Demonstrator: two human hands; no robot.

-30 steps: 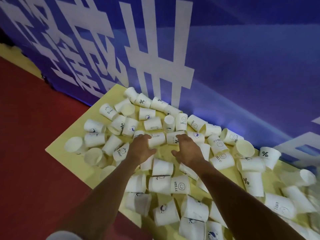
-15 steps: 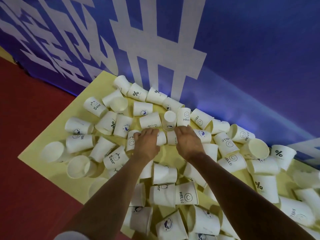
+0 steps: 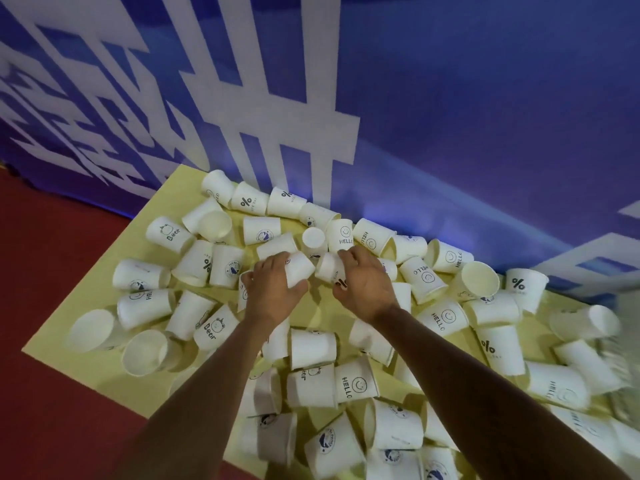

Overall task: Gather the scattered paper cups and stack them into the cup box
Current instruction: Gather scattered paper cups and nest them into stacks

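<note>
Several white paper cups lie scattered on their sides over a pale yellow mat [image 3: 90,351]. My left hand [image 3: 272,292] grips one white cup [image 3: 299,270] near the middle of the pile. Just to its right, my right hand [image 3: 365,289] grips another white cup [image 3: 329,268]. The two held cups lie close together, bases pointing toward each other. One cup [image 3: 314,239] stands upside down just beyond them. No cup box is in view.
A blue banner with white lettering [image 3: 346,98] rises right behind the mat. Red floor [image 3: 52,410] lies to the left and front. Cups printed "HELLO" [image 3: 353,381], "Bear" [image 3: 169,233] and "%" [image 3: 249,202] crowd all around my hands.
Both hands have closed round a cup each and drawn them slightly together. The camera has moved closer to the pile.
</note>
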